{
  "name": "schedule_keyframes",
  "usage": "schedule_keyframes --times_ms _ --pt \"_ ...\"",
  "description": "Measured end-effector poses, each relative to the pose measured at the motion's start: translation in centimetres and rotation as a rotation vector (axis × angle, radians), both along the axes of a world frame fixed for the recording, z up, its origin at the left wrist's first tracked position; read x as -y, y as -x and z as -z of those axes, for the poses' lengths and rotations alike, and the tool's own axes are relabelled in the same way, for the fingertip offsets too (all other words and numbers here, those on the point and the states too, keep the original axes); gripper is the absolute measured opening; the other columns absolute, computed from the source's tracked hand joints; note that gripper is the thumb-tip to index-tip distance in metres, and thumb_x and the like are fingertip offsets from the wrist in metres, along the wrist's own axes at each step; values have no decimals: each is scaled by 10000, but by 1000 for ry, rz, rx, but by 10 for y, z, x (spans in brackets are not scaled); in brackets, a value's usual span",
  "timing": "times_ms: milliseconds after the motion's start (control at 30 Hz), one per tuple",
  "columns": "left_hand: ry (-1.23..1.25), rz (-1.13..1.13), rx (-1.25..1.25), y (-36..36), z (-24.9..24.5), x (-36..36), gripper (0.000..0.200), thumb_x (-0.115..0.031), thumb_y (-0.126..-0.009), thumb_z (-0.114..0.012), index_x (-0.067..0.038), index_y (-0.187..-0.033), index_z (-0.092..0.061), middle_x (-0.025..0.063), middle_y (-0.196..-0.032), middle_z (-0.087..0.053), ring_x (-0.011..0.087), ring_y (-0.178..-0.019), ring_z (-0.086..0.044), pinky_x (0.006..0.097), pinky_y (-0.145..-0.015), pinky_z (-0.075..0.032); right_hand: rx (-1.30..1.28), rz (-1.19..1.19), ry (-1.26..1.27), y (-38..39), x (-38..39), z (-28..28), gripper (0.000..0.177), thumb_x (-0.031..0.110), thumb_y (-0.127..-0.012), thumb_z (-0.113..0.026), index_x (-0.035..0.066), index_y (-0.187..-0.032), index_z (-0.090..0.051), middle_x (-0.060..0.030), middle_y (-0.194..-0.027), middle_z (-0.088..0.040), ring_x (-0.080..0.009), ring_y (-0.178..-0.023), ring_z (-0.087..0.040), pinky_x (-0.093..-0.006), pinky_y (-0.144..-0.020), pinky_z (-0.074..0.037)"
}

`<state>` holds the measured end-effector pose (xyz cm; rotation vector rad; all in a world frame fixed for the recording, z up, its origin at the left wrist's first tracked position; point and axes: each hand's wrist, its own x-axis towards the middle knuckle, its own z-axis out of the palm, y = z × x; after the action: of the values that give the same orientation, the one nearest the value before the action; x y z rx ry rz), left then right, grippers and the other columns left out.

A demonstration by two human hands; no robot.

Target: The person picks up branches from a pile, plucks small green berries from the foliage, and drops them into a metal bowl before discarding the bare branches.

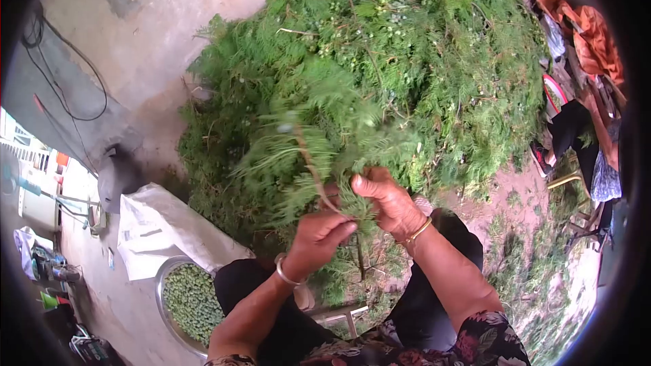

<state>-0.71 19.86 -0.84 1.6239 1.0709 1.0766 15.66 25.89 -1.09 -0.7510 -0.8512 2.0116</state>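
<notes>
My left hand [315, 240], a bangle at its wrist, pinches the bare lower end of a leafy evergreen branch [308, 163]. The branch points up and away over the pile, its feathery foliage smeared by motion. Close beside it, my right hand [393, 207] has its thumb and fingers closed on a green sprig [356, 203], which seems to belong to the same branch. What lies inside the right fingers is hidden. Left of my knees stands a round metal basin [160, 286] filled with small green cones or berries [193, 305].
A large heap of evergreen branches [420, 61] fills the ground ahead. A white sack [159, 230] lies behind the basin. Black cable [95, 71] loops at the left. Orange cloth [597, 41] and what looks like another person's dark-clothed leg [573, 129] are at the right edge.
</notes>
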Motion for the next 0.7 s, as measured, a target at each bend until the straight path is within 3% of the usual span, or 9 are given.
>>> schedule_keyframes --times_ms 167,233,300,333,400,433,533,600,700 --pt "79 90 -37 7 27 1 100 -89 -825 -653 7 -833 -624 41 -655 -555 99 -569 -517 267 -522 -410 -17 92 51 16 6 -23 366 85 -782 -700 -50 -1099 -575 -133 -985 -646 -218 -874 -630 -350 -846 -493" --pt "103 80 -35 12 25 1 118 -94 -822 -657 13 -857 -622 34 -686 -564 92 -595 -522 264 -528 -413 102 135 -85 19 2 -17 322 84 -795 -689 -33 -1080 -597 -103 -989 -648 -191 -900 -611 -332 -851 -477" --pt "477 93 456 23 12 -1 175 -88 -816 -656 31 -943 -631 23 -795 -614 87 -734 -577 249 -659 -492 318 204 -206 20 3 -21 215 86 -828 -661 11 -1030 -644 -41 -996 -652 -127 -954 -560 -294 -865 -435" --pt "476 88 456 31 13 -6 175 -88 -816 -656 31 -943 -631 23 -795 -614 87 -734 -577 249 -659 -492 316 199 -206 21 2 -21 215 86 -828 -661 11 -1030 -644 -41 -996 -652 -127 -954 -560 -294 -865 -435" --pt "259 -65 8 46 20 -18 243 -94 -831 -630 64 -1013 -602 58 -844 -618 129 -746 -596 276 -697 -519 296 307 -299 21 1 -16 191 44 -818 -648 -3 -1003 -631 -31 -949 -658 -110 -847 -582 -282 -781 -468" --pt "334 -122 268 49 10 -17 268 -111 -850 -598 86 -1032 -591 86 -886 -626 144 -747 -609 306 -703 -533 428 283 -465 17 -3 -9 169 37 -825 -634 -5 -989 -625 -32 -957 -659 -91 -834 -583 -286 -737 -467" --pt "508 -18 474 67 -3 -18 280 -148 -859 -593 84 -1016 -600 95 -903 -637 149 -760 -623 326 -686 -540 502 293 -398 16 -4 -7 140 38 -819 -637 -4 -951 -627 -2 -851 -635 -73 -735 -534 -277 -639 -435" --pt "497 30 435 72 4 -17 298 -180 -866 -592 82 -1006 -604 117 -913 -644 189 -771 -642 331 -687 -543 660 310 -634 7 -12 23 119 72 -839 -627 5 -931 -663 -13 -828 -646 -76 -687 -528 -250 -644 -443" --pt "437 150 178 72 16 -11 320 -189 -875 -589 84 -1041 -586 134 -923 -646 222 -799 -651 345 -680 -546 699 457 -282 1 -20 30 85 86 -833 -637 43 -761 -643 17 -713 -587 -62 -597 -442 -244 -544 -361"
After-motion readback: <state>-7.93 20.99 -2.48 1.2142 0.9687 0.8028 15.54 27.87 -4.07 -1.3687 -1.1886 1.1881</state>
